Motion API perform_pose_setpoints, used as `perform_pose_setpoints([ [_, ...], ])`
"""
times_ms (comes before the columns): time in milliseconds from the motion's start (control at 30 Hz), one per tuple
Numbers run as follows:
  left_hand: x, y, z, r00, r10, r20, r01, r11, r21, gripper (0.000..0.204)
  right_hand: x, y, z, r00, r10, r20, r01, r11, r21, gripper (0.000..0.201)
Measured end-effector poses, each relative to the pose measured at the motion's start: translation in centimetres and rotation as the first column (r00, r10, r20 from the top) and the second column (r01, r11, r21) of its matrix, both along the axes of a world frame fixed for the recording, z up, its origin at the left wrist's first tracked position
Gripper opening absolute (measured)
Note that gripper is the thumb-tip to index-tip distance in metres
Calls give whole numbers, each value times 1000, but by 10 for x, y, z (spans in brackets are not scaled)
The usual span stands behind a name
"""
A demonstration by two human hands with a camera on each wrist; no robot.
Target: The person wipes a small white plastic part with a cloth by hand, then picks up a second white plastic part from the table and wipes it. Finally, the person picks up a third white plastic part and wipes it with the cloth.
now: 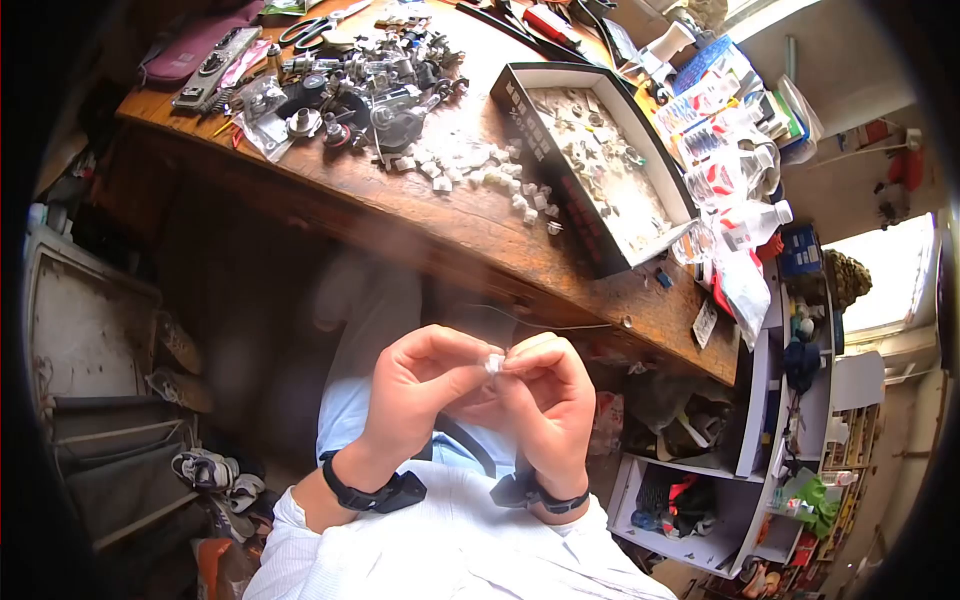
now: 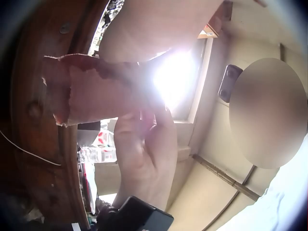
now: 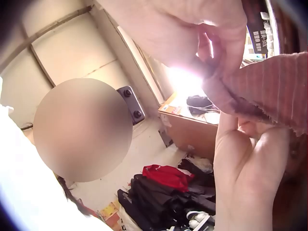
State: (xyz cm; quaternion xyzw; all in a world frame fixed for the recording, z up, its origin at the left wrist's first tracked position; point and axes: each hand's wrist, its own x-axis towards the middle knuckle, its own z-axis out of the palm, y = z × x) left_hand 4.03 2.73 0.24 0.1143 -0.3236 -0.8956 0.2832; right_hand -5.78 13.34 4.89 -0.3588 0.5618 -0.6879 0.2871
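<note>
A small white piece is pinched between the fingertips of both hands, low in front of the white shirt. The left hand holds it from the left with thumb and bent fingers; the right hand meets it from the other side. In the left wrist view the right hand shows below the near left hand. The right wrist view shows the left hand under the right hand. Both close views include a pinkish ragged-edged surface that I cannot identify; the piece is hard to make out there.
Beyond the hands stands a wooden table with loose white pieces, a heap of metal and clear parts, and a black-walled box. Plastic bottles crowd its right end. A thin wire extends near the table edge.
</note>
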Motion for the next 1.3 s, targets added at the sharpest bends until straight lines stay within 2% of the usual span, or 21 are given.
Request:
perform_pose_setpoints([
  [33, 1, 1, 0, 1000, 4, 1, -4, 1000, 0, 13, 2, -1, -1, 1000, 4, 1, -4, 1000, 0, 13],
  [100, 1, 3, 1, 992, 107, 61, -96, 982, -164, 14, 5, -4, -6, 996, -64, -68, 64, 998, 0, 13],
  [233, 0, 2, 7, 985, 172, 24, -160, 954, -254, 13, 8, -8, -13, 992, -91, -82, 86, 995, -59, 14],
  [300, 0, 1, 1, 983, 184, 6, -168, 906, -389, 19, 8, -9, -18, 990, -135, 37, 137, 988, -74, 12],
  [333, 0, 0, 0, 983, 182, 8, -165, 907, -388, 19, 6, -8, -18, 990, -137, 38, 139, 988, -73, 12],
  [400, -1, -1, -2, 984, 176, -6, -140, 760, -635, 18, 0, -7, -16, 943, -167, 287, 185, 982, -38, 11],
  [433, -1, 0, -1, 985, 171, -4, -135, 761, -634, 18, -3, -6, -14, 942, -171, 288, 189, 981, -36, 11],
  [500, -1, 2, 3, 995, 61, 81, -37, 961, -275, 16, -6, -5, -9, 898, 10, 440, 43, 993, -110, 11],
  [533, -3, 2, 6, 993, 40, 109, -22, 986, -166, 17, -7, -2, -13, 897, 33, 441, 21, 993, -116, 12],
  [567, -6, 2, 5, 993, 40, 109, -22, 986, -165, 17, -8, 0, -16, 897, 32, 441, 21, 993, -115, 12],
  [633, -10, 2, 2, 994, 39, 107, -31, 996, -83, 18, -9, 1, -22, 942, -3, 336, 44, 993, -113, 12],
  [800, -8, 3, 0, 993, 41, 115, -29, 994, -106, 19, -11, 0, -27, 967, -39, 250, 66, 992, -103, 14],
  [867, -7, 3, -4, 992, 89, 86, -55, 940, -336, 21, -12, 0, -27, 968, -45, 247, 69, 994, -89, 14],
  [1000, -6, -1, -2, 987, 118, 110, -59, 899, -434, 22, -12, 0, -23, 968, -20, 249, 38, 997, -68, 13],
  [1067, -7, -1, -5, 974, 190, 119, -101, 844, -526, 23, -10, 0, -17, 971, -29, 237, 42, 998, -49, 13],
  [1200, -7, 0, -6, 970, 211, 121, -118, 843, -524, 24, -8, 1, -10, 987, -51, 155, 51, 999, 0, 13],
  [1267, -5, 0, -7, 970, 133, 204, -29, 896, -444, 23, -10, 3, -11, 989, -53, 135, 51, 999, 16, 13],
  [1300, -5, 0, -6, 970, 134, 204, -31, 896, -444, 23, -13, 5, -16, 982, -33, 184, 35, 999, -9, 13],
])
